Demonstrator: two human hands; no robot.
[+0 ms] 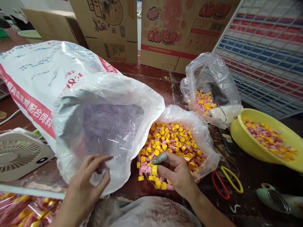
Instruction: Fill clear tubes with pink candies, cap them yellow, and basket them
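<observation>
My left hand point(91, 176) is at the near lip of a large white woven sack point(144, 91), thumb and fingers apart, with nothing plainly held. The sack's mouth gapes toward me and shows a clear plastic liner point(113, 126). My right hand point(177, 173) pinches a small red-and-white patterned tube with a yellow cap point(154, 170). A speckled grey finger cover point(159, 158) sits on one fingertip. Below and beyond that hand, many similar capped tubes point(170, 138) spill from an open clear plastic bag point(201, 126).
A second clear bag point(213, 69) and a yellow basin point(241, 138) hold more tubes at right. Scissors with red and yellow handles point(228, 186) lie near a green-grey object point(272, 198). A white fan point(21, 154) stands left; cardboard boxes point(184, 34) and a wire rack point(267, 56) stand behind.
</observation>
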